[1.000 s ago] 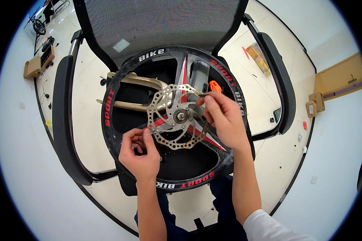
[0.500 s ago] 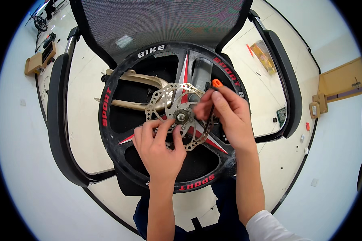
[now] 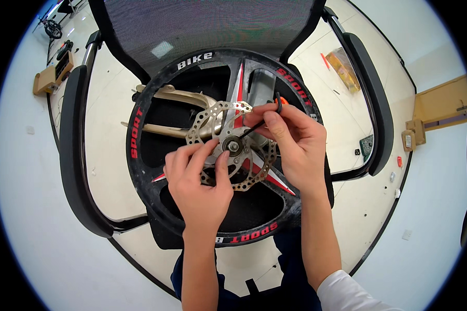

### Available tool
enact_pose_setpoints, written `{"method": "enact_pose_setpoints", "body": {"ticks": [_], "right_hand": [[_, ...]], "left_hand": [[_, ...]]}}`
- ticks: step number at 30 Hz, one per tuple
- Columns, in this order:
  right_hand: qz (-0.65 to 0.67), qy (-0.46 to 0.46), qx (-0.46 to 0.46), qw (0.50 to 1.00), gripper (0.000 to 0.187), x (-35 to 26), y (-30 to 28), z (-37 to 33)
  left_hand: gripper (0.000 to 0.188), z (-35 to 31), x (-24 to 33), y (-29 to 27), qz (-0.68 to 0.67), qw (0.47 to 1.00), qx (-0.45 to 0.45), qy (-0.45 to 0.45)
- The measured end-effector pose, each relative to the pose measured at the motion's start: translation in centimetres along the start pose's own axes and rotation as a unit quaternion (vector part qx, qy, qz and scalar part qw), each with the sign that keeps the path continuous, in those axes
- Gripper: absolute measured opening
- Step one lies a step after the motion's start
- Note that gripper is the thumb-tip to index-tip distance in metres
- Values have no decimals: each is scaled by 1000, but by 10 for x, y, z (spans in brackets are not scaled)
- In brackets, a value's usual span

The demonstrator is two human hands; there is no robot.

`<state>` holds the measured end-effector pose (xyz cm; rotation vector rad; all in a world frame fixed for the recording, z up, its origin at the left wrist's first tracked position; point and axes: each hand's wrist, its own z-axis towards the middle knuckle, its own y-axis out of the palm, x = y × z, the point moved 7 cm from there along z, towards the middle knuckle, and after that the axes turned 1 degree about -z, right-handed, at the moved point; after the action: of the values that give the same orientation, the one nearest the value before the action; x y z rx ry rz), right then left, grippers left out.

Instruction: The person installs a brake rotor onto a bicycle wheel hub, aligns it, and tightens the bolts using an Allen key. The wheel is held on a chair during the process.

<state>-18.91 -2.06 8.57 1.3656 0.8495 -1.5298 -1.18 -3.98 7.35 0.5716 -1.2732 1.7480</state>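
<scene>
A black spoked bicycle wheel (image 3: 289, 207) with red-and-white accents lies flat on a chair's seat. A perforated metal brake disc (image 3: 194, 136) sits over its hub (image 3: 233, 145), where an axle end and nut show. My right hand (image 3: 296, 147) pinches a black hex key (image 3: 253, 129), whose long arm slants down to the disc beside the hub. Its bent end sticks up above my fingers. An orange piece (image 3: 284, 102) shows behind them; I cannot tell whether it joins the key. My left hand (image 3: 200, 173) rests on the disc, thumb and index finger apart at the hub's left side.
Beneath the wheel lies a gold-coloured fork-shaped frame part (image 3: 166, 130). The chair's armrests (image 3: 75, 155) flank the wheel, and its mesh backrest (image 3: 213, 26) rises behind. Cardboard boxes (image 3: 45, 81) and a yellow package (image 3: 343, 70) lie on the floor.
My right hand has turned the hex key, bringing its long arm down to the disc by the hub. My left hand has shifted slightly left and up, and the wheel has tilted or shifted a little.
</scene>
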Motion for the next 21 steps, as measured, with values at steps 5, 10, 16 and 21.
{"method": "enact_pose_setpoints", "body": {"ticks": [5,10,16,21], "right_hand": [[21,16,4,1000,19,2,3,-1],[11,16,13,1000,19,-4,-2,-1],[15,-1,6,1000,18,-2,-2,-1],[-88,-44,-27,995,18,2,-2,-2]], "left_hand": [[25,15,13,2,-2,997,-48,67],[25,18,29,12,4,993,-66,98],[21,13,19,31,38,992,-61,101],[21,12,11,36,16,994,-64,87]]}}
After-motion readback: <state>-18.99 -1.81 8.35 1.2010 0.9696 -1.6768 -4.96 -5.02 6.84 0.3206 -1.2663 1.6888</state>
